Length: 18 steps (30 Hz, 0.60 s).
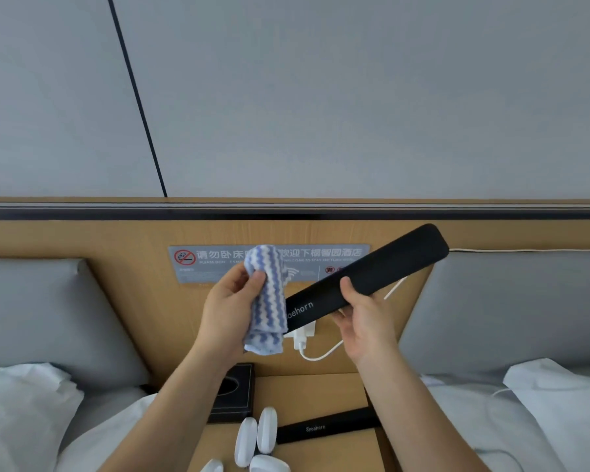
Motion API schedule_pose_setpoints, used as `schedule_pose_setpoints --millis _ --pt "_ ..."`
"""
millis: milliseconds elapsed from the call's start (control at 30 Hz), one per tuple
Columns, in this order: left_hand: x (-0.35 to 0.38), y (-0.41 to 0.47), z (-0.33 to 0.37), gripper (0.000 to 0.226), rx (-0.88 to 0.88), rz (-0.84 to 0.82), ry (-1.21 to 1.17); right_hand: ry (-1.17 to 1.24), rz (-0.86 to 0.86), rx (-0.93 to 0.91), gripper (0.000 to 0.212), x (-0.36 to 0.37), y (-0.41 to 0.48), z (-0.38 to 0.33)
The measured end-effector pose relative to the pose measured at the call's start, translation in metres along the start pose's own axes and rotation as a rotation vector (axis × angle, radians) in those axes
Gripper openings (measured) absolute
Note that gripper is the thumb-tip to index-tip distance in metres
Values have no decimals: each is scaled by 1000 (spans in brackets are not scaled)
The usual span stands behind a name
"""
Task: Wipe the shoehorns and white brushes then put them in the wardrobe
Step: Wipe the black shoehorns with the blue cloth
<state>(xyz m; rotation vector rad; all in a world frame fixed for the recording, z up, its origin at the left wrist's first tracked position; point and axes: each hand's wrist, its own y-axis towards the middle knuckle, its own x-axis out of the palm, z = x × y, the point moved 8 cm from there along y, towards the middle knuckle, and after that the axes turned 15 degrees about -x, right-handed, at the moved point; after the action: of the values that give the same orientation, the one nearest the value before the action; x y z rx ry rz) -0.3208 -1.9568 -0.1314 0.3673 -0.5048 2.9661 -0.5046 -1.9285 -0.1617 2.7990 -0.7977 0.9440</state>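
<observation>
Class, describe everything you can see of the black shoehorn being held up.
The shoehorn is a long, flat, matte black strip with a rounded far end and white "Shoehorn" lettering near its lower end. It is held in the air above the bedside table, tilted up to the right. The right hand grips its middle; the striped blue-and-white cloth in the left hand covers its lower end.

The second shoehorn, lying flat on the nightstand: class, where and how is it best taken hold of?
Grip the second shoehorn across its narrow width near the middle, coming from above. It lies flat, long and thin, and the white brushes crowd its left end, so the fingers should probably pinch the long edges further right.
</observation>
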Motion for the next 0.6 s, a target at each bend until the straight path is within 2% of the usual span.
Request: schedule_pose_setpoints --millis 67,133,300,500,600 --pt "-2 4 -12 17 -93 -56 -116 -42 17 39 21 -12 0 13" --pt "-3 5 -22 18 -121 -68 -132 -101 35 102 24 -23 0 29" --pt "-10 14 -42 18 -161 -52 -146 -133 77 137 17 -51 -3 61" --pt "-19 35 -90 19 -336 -83 -211 -88 267 253 36 -109 -12 105" --pt "-15 44 -130 25 -478 -155 -242 -68 382 331 33 -135 -12 130"
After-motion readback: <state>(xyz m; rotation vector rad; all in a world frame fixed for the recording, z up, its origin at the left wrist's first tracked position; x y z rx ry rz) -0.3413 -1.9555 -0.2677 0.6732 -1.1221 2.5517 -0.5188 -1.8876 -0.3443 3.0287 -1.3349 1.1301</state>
